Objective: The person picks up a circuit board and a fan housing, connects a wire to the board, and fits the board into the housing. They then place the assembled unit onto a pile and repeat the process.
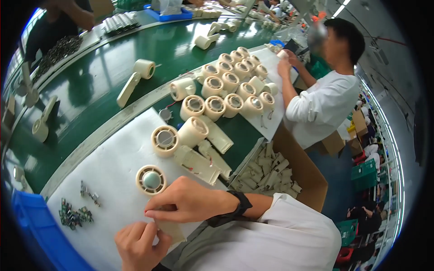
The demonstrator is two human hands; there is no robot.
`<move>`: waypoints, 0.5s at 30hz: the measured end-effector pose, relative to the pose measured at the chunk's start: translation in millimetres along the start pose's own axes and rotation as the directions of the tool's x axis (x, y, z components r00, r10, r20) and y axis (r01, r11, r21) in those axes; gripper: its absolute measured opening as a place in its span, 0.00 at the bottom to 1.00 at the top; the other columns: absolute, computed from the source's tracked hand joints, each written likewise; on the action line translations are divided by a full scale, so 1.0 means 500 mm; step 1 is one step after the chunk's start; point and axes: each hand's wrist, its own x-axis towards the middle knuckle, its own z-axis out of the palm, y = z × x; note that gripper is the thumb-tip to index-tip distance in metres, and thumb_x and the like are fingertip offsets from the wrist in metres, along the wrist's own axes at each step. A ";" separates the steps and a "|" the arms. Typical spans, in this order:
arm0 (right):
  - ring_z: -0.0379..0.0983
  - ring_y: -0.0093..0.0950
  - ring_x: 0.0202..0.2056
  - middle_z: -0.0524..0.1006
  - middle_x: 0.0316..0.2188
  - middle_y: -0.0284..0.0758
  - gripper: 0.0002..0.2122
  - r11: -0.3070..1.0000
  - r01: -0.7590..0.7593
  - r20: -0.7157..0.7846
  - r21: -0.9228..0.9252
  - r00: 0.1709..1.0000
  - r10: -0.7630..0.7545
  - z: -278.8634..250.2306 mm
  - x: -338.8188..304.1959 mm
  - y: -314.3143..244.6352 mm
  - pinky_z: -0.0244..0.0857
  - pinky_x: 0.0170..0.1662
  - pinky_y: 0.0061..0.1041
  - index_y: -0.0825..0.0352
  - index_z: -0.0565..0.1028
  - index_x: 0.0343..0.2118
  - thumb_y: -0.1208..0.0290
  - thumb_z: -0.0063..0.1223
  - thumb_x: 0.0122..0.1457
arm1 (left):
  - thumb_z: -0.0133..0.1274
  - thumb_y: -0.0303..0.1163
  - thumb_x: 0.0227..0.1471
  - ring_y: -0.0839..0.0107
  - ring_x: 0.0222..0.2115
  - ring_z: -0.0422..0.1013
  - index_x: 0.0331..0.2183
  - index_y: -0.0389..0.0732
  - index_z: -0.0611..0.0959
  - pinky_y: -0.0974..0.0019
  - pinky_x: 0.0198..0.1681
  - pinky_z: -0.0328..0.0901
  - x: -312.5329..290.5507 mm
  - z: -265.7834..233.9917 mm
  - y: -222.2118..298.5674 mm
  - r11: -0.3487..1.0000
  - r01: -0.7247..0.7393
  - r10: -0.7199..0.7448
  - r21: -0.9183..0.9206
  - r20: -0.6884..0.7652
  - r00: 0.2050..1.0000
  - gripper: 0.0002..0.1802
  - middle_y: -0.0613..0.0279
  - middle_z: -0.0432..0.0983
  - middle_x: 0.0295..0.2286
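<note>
Two bare hands, fingers curled, working close together.
The right hand (183, 202) comes in from 4 o'clock, thumb and forefinger pinching a small red bit (145, 212); at its 7 o'clock the left hand (141, 245) bends inward, its hold unclear. A cream plastic piece (173, 231) sits at the left's 2 o'clock.

The right forearm (261, 206) is extended toward 9 o'clock, with the right wrist (226, 201) nearly straight. The right hand (183, 201) is held back upward, fingers bent, thumb and index tips brought close together. The left hand (139, 244) is positioned at its 7 o'clock, fingers curled. Both hands are held near each other.
</note>
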 end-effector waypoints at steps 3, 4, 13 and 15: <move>0.68 0.27 0.16 0.73 0.15 0.33 0.05 0.995 -0.039 -0.110 -0.089 0.994 0.030 0.019 -0.014 0.007 0.61 0.21 0.25 0.62 0.83 0.32 0.68 0.64 0.57 | 0.65 0.33 0.43 0.63 0.17 0.69 0.21 0.41 0.74 0.61 0.20 0.62 0.025 0.029 -0.023 0.983 -0.153 0.153 -0.098 -0.009 0.988 0.14 0.63 0.68 0.18; 0.68 0.26 0.15 0.73 0.15 0.33 0.04 0.986 -0.053 -0.158 -0.158 0.987 0.028 0.023 -0.011 0.011 0.61 0.20 0.24 0.62 0.83 0.32 0.69 0.66 0.56 | 0.67 0.34 0.41 0.64 0.18 0.69 0.22 0.42 0.75 0.62 0.20 0.63 0.031 0.019 -0.020 0.980 -0.160 0.160 -0.118 -0.013 0.987 0.15 0.64 0.68 0.18; 0.67 0.13 0.16 0.79 0.19 0.29 0.07 0.990 -0.078 -0.134 -0.115 0.989 0.062 0.028 -0.023 0.014 0.56 0.19 0.15 0.65 0.84 0.34 0.76 0.69 0.51 | 0.67 0.31 0.48 0.62 0.27 0.75 0.35 0.36 0.84 0.64 0.31 0.69 0.033 -0.100 -0.064 0.931 0.358 -0.321 0.079 -0.295 0.900 0.12 0.57 0.78 0.27; 0.67 0.13 0.16 0.79 0.20 0.29 0.07 0.991 -0.052 -0.121 -0.123 0.992 0.037 0.031 -0.024 0.013 0.55 0.18 0.15 0.65 0.84 0.34 0.77 0.68 0.51 | 0.61 0.33 0.54 0.56 0.35 0.75 0.39 0.36 0.84 0.59 0.39 0.69 0.041 -0.105 -0.092 0.898 0.410 -0.348 0.158 -0.313 0.884 0.12 0.55 0.78 0.33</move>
